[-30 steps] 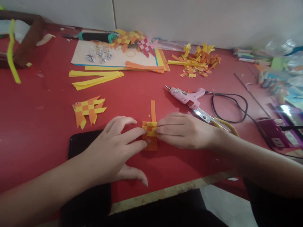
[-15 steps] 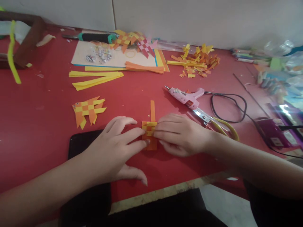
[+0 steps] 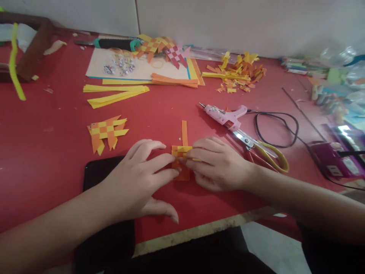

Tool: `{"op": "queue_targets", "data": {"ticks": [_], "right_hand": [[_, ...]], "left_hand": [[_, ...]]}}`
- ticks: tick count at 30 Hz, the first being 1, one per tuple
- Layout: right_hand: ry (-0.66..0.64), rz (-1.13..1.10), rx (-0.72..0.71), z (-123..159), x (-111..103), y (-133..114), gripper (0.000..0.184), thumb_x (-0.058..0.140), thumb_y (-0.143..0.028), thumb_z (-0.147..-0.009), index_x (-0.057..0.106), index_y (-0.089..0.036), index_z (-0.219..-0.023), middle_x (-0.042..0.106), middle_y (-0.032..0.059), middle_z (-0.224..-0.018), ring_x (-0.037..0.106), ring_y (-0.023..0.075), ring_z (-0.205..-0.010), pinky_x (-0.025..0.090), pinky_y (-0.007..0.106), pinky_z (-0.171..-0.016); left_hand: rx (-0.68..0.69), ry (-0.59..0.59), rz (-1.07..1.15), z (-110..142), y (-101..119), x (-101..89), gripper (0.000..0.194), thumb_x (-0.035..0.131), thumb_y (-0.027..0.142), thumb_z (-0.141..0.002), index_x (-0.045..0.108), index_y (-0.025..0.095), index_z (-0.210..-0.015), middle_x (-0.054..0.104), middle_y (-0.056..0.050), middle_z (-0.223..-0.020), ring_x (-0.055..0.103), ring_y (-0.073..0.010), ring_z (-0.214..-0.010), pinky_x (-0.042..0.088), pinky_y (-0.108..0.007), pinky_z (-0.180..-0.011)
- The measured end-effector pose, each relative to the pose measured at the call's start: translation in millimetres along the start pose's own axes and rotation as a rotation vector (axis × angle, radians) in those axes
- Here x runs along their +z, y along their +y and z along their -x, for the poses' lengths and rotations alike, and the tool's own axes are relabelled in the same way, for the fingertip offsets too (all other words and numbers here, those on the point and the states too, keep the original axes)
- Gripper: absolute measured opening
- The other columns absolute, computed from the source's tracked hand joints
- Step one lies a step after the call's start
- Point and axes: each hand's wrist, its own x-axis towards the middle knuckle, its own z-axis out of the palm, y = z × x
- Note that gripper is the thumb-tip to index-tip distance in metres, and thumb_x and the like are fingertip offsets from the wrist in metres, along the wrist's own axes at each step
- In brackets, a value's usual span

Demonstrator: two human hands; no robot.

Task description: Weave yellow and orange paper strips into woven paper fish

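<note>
A small weave of orange and yellow paper strips (image 3: 181, 174) lies flat on the red tabletop between my hands, with one orange strip (image 3: 184, 131) sticking out at its far side. My left hand (image 3: 144, 167) has its fingers spread and its thumb held away; the fingertips rest on the weave's left side. From the right, my right hand (image 3: 215, 161) has its fingers bent together at the weave's right edge, pinching a yellow strip (image 3: 188, 148) whose end is hidden. A finished woven paper fish (image 3: 106, 130) with stuck-on eyes lies to the left.
A pink glue gun (image 3: 225, 115) and yellow-handled scissors (image 3: 268, 154) lie near my right hand, beside a black cord (image 3: 296, 129). Yellow strips (image 3: 114, 94) and paper scraps (image 3: 242, 72) lie farther back. A black phone-like slab (image 3: 99, 169) sits under my left forearm.
My right fingers have shifted slightly at the weave's right edge, and more of the yellow strip shows there. My left hand stays in place on the weave.
</note>
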Motion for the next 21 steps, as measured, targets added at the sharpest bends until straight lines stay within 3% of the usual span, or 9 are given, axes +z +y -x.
{"op": "queue_targets", "data": {"ticks": [6,14,21], "right_hand": [[0.01,-0.056,0.074,3.8,-2.2,-2.1,0.031,0.055,-0.012,-0.083,0.067,-0.016,-0.112,0.073,0.0072,-0.093,0.062,0.0237,-0.091,0.054,0.042,-0.082],[-0.05,0.023,0.09,5.6,2.2,-9.2,0.029,0.053,-0.018,-0.083,0.071,-0.013,-0.106,0.07,0.0078,-0.088,0.059,0.0258,-0.088,0.047,0.042,-0.076],[-0.107,-0.102,0.166,7.9,-1.4,-7.2,0.04,0.051,-0.019,-0.077,0.07,-0.013,-0.112,0.067,0.01,-0.095,0.056,0.028,-0.092,0.041,0.045,-0.078]], "left_hand": [[-0.009,0.011,-0.005,1.5,0.1,2.0,0.079,0.061,0.081,-0.073,0.073,0.015,-0.115,0.07,-0.014,-0.117,0.05,-0.0413,-0.116,0.04,-0.059,-0.102],[0.018,0.01,-0.064,2.0,1.6,0.4,0.082,0.061,0.081,-0.073,0.072,0.013,-0.118,0.072,-0.014,-0.114,0.051,-0.0396,-0.115,0.037,-0.057,-0.105],[0.032,-0.002,-0.058,0.5,2.6,-0.7,0.08,0.06,0.079,-0.076,0.071,0.013,-0.12,0.075,-0.012,-0.108,0.052,-0.0383,-0.111,0.036,-0.056,-0.104]]}}
